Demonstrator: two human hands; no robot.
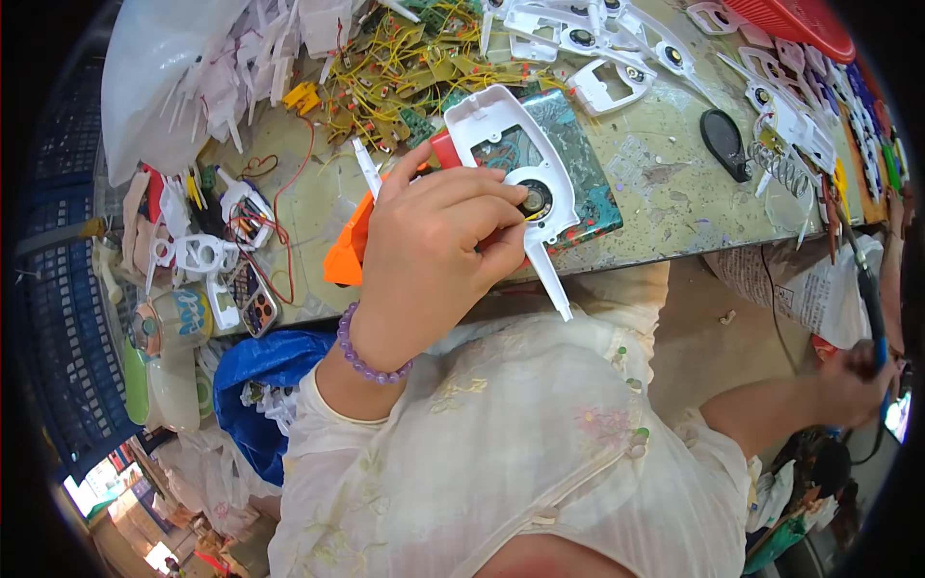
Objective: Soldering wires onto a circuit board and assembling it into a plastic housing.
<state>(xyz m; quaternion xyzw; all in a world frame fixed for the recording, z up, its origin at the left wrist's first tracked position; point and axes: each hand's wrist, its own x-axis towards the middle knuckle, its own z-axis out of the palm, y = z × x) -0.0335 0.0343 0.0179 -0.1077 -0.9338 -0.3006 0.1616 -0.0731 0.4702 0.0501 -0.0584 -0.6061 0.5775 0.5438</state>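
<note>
My left hand (434,226) is closed over a white plastic housing (568,183) at the middle of the bench. The housing has an open frame at its far end and a thin leg hanging past the bench edge. A round black speaker (533,199) sits in it, with my thumb and forefinger pinched at its side near a short yellow wire. Under the housing lies a dark green patterned pad (593,197). Off to the right, my right hand (856,385), slightly blurred, grips a soldering iron (881,352) with a blue handle, held upright beside the bench.
Circuit boards with yellow wires (405,77) pile up at the back. More white housings (617,87) lie at the back right, near a red basket (809,24). An orange piece (347,246) is by my left hand. A phone (258,310) and a blue bag (255,376) are left.
</note>
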